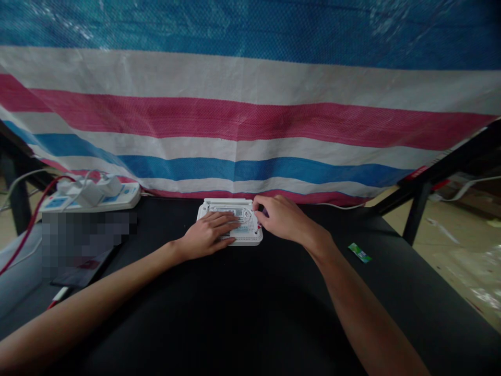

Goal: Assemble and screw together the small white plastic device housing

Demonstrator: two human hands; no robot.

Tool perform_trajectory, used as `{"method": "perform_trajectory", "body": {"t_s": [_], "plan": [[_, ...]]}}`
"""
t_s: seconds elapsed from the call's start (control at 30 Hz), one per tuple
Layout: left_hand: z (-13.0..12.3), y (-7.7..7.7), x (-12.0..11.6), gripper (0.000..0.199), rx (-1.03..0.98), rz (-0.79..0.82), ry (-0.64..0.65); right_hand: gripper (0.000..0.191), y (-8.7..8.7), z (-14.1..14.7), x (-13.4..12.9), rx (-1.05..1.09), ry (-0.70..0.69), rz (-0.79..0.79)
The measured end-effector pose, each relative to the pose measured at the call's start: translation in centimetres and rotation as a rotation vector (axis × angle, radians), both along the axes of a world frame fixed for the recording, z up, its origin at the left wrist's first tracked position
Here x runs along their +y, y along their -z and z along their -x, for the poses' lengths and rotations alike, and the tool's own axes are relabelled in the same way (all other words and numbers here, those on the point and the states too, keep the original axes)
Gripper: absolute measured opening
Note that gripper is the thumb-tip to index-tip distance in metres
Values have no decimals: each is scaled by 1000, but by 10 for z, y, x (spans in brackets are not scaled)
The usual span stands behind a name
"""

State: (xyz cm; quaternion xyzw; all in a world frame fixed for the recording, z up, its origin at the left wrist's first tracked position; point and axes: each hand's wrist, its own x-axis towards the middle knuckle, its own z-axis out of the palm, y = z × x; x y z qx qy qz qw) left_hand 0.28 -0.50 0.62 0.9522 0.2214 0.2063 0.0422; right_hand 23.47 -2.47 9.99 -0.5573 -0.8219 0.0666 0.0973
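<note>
Tabletop [219, 303] before striped sheet [235, 120], left hand [207, 235] flat-fingered on white device [246, 239], right hand [284, 219], grip unclear

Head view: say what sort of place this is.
Probably a makeshift workspace: a black flat-topped table, a blue, white and red striped woven-plastic sheet hung behind it, and a white rectangular power strip on it.

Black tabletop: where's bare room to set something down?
Free on the black tabletop: between left forearm and right forearm, in front of the white perforated box; and between right forearm, small green packet and right edge. Crowded: the left side, with long white power strip and dark flat device, and the box itself, under left hand, right hand at its edge.
</note>
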Motion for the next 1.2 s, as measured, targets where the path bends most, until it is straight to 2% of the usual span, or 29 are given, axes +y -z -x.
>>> {"method": "perform_trajectory", "body": {"t_s": [0.2,0.33,0.47,0.63,0.8,0.97,1.2], "plan": [[0,1,0,44,2,-12,-5,21,-2,0,0,-42,51,-1],[-1,2,1,43,3,-15,-6,10,-3,2,-3,-30,23,-22],[-1,1,0,42,-2,-14,-6,14,-2,5,-3,-15,-18,-27],[0,2,0,43,-11,-17,-1,23,-1,3,0,-36,14,-52],[0,4,1,43,-12,-23,2,16,-2,0,-1,-45,50,-39],[0,2,0,43,-12,-13,3,18,-4,-3,-2,-48,64,-37],[0,2,0,43,10,-19,-9,16,-3,6,-4,-88,60,-29]]}}
